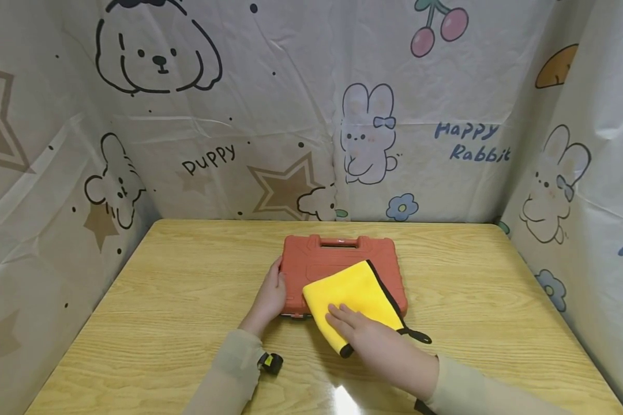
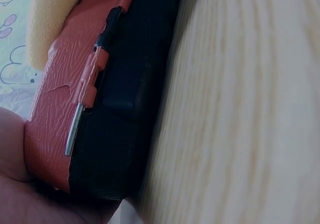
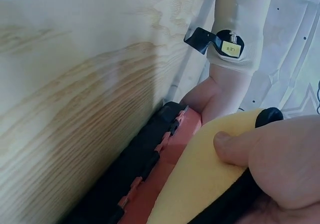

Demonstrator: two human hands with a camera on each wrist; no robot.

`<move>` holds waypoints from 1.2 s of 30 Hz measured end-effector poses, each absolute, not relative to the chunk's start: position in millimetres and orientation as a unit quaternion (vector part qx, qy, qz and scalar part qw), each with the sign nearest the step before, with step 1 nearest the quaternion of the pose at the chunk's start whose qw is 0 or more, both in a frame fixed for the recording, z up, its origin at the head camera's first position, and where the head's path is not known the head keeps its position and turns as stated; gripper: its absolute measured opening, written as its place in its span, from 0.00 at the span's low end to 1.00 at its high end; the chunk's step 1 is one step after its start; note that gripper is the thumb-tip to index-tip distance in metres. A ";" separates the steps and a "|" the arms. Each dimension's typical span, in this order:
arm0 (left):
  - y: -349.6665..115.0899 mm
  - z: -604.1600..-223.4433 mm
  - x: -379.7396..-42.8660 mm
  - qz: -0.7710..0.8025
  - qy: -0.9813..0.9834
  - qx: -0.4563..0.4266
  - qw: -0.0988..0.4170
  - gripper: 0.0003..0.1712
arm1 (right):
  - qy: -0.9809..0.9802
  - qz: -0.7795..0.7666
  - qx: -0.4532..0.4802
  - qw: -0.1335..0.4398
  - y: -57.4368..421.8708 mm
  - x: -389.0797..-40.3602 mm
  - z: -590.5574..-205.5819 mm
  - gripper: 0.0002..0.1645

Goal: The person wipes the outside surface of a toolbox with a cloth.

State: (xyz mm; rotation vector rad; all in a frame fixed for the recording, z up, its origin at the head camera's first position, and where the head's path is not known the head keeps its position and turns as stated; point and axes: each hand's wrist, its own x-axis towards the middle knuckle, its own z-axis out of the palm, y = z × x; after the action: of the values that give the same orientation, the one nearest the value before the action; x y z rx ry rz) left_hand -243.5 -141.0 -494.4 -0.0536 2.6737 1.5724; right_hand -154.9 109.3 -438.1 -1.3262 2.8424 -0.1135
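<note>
A red case (image 1: 301, 262) is lying on the desk (image 1: 202, 271), its handle (image 1: 339, 242) pointing away from the person. The left grip (image 1: 270, 297) is clasping the case's left end. The right grip (image 1: 374, 340) is pinching a yellow cloth (image 1: 353, 291) between thumb and fingers; the cloth is covering the case's near right part, blocking the view of it, while its black loop (image 1: 419, 336) is sticking out rightward. A black device (image 1: 271, 363) is sitting at the left cuff (image 1: 239, 354). Printed sheets (image 1: 285, 57) are enclosing the desk's back and sides.
</note>
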 end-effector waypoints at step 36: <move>-141.0 -495.5 -245.1 0.509 0.860 -0.030 0.026 0.31 | 0.933 -0.139 -0.326 0.064 91.0 -215.6 -423.0 0.30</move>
State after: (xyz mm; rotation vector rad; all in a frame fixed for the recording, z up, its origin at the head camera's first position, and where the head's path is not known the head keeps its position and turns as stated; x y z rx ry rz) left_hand -245.1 -141.0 -495.5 -0.0921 2.6562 1.5739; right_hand -215.6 91.0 -423.0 -0.9846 2.8181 -0.4188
